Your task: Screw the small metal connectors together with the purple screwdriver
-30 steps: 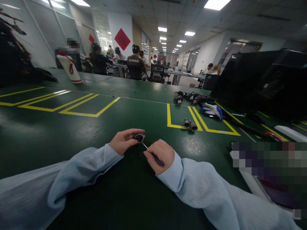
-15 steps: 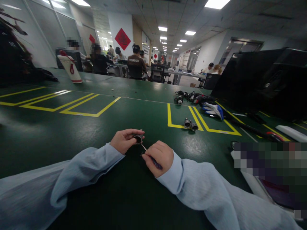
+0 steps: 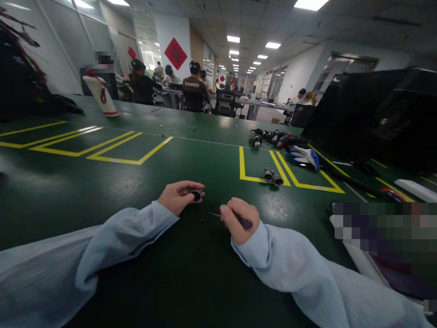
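Held between the thumb and fingers of my left hand [image 3: 177, 197] is a hollow grey metal fitting [image 3: 195, 196], its round opening turned towards me. My right hand [image 3: 240, 219] is closed around the dark purple handle of a screwdriver [image 3: 246, 223]. The thin shaft points left, and its tip is apart from the fitting. Two tiny dark rings [image 3: 202, 218] lie on the green table below the fitting, between my hands. Further right, two similar grey metal fittings [image 3: 273, 176] rest side by side on a yellow tape line.
Yellow tape [image 3: 139, 161] marks boxes on the green table [image 3: 153, 264]. Dark connectors with cables [image 3: 269, 136] and a blue-and-white glove [image 3: 305, 157] lie at the back right. A white cup [image 3: 101, 96] stands far left, a large black case [image 3: 372, 118] right. Several people sit beyond the table.
My right hand has moved right with the screwdriver, drawing its tip away from the fitting. My left hand still holds the fitting in nearly the same place.
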A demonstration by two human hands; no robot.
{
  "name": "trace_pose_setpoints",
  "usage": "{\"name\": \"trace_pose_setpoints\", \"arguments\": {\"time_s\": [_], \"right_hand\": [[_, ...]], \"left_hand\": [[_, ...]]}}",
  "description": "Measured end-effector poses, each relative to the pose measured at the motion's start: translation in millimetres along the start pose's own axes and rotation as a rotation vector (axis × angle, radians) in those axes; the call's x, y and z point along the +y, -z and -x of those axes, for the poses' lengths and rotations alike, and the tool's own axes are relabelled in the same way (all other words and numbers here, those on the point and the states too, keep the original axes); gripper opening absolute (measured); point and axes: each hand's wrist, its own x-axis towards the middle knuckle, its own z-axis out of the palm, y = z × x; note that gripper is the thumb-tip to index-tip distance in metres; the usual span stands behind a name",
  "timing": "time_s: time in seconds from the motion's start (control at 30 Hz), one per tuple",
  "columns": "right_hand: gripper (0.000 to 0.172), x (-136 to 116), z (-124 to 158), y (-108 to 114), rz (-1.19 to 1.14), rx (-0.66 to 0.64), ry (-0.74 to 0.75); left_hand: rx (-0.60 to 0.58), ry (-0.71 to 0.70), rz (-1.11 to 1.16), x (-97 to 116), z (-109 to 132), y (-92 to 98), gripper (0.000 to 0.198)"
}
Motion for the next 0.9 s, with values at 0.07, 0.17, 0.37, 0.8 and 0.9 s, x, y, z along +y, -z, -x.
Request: {"name": "trace_pose_setpoints", "arguments": {"time_s": [0.07, 0.17, 0.37, 0.8, 0.9], "right_hand": [[0.032, 5, -1, -1, -0.101, 0.025, -0.148], [0.032, 12, -3, -5, -0.189, 0.032, -0.274], [0.032, 12, -3, -7, -0.219, 0.003, -0.277], [0.037, 9, -17, -1, 0.098, -0.133, -0.235], [0.035, 8, -10, -1, 0.016, -0.115, -0.174]], "left_hand": [[-0.006, -0.006, 0.010, 0, -1, 1.7, 0.026], [-0.019, 0.007, 0.017, 0, -1, 3.3, 0.028], [-0.041, 0.024, 0.002, 1, 0, 3.0, 0.028], [-0.033, 0.062, 0.018, 1, 0, 4.3, 0.035], [-0.031, 0.027, -0.040, 0, -1, 5.3, 0.042]]}}
